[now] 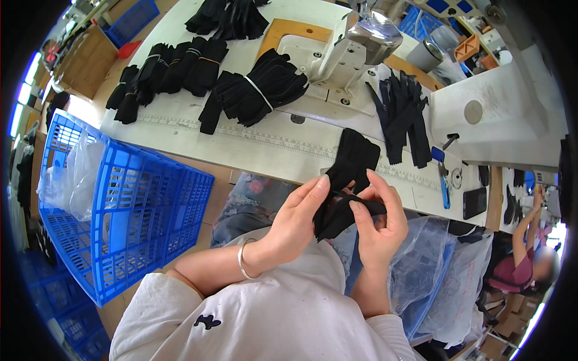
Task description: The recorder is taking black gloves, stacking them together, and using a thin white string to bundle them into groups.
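Head view, both hands [337,216] pinching limp black fabric [346,180]

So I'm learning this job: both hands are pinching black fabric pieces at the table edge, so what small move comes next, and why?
Probably peel one piece free: the left hand and right hand both pinch the bunched black fabric pieces, so none is yet separated.

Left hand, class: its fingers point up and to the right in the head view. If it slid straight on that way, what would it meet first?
Most likely the flat black fabric piece at the white worktable's near edge; the left hand already grips the bunched black fabric together with the right hand. Depth is uncertain.
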The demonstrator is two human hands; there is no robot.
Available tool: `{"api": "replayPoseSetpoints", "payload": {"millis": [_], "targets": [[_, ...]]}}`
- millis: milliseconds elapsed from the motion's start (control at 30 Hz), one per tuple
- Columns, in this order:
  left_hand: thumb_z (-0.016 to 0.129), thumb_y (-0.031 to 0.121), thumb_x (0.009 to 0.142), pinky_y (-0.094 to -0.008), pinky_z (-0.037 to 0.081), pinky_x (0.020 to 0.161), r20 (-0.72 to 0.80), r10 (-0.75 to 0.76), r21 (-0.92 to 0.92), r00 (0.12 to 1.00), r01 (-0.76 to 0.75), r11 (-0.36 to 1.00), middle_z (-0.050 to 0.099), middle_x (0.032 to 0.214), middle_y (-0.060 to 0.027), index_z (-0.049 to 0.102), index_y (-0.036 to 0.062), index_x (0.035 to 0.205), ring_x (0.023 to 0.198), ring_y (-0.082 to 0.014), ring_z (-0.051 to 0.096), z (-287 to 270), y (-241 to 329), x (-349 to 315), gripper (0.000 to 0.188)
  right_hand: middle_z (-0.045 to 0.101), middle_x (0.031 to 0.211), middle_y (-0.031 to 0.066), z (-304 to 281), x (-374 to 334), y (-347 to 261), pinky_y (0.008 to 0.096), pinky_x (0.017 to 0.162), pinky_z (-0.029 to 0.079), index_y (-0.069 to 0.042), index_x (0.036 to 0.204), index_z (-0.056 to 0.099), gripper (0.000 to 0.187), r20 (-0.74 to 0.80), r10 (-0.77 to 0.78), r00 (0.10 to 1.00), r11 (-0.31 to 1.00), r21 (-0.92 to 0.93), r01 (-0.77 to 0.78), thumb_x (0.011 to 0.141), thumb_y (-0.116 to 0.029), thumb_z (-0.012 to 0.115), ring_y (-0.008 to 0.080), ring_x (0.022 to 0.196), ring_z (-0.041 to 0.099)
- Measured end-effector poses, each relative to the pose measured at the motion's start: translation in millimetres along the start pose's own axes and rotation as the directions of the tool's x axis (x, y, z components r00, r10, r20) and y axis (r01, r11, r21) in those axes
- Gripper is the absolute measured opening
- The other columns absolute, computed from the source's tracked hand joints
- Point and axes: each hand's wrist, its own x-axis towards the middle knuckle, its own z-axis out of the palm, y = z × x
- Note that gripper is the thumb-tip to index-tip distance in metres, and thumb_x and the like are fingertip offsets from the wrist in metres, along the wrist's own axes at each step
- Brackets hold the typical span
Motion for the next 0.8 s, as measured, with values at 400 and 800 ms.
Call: {"api": "replayPoseSetpoints", "payload": {"millis": [400, 800], "targets": [[0.031, 0.028, 0.107, -0.0306, 0.045, 0.098, 0.174, 0.105, 0.136, 0.979, -0.129, 0.982, 0.060, 0.120, -0.0097, 0.050, -0.0026, 0.131, 0.110, -0.0147, 0.058, -5.1, 6.4, -2.5, 0.044, 0.065, 0.091, 0.0089, -19.7, 3.4, 13.1, 0.0263, 0.072, 0.049, 0.002, 0.096, 0.065, 0.021, 0.122, -0.011, 0.992, 0.976, 0.217, -0.016, 0.076, 0.007, 0.070, 0.0163, 0.080, 0.063], [0.035, 0.027, 0.107, -0.0228, 0.044, 0.091, 0.178, 0.171, 0.176, 0.969, -0.203, 0.963, 0.061, 0.117, -0.0061, 0.052, -0.0042, 0.128, 0.105, -0.0079, 0.055, -1.1, 0.3, -3.4, 0.041, 0.066, 0.091, 0.0074, -19.2, 9.8, 6.8, 0.0262, 0.070, 0.049, -0.001, 0.091, 0.068, 0.021, 0.156, -0.114, 0.981, 0.993, 0.018, 0.113, 0.072, 0.005, 0.074, 0.0170, 0.079, 0.063]]}}
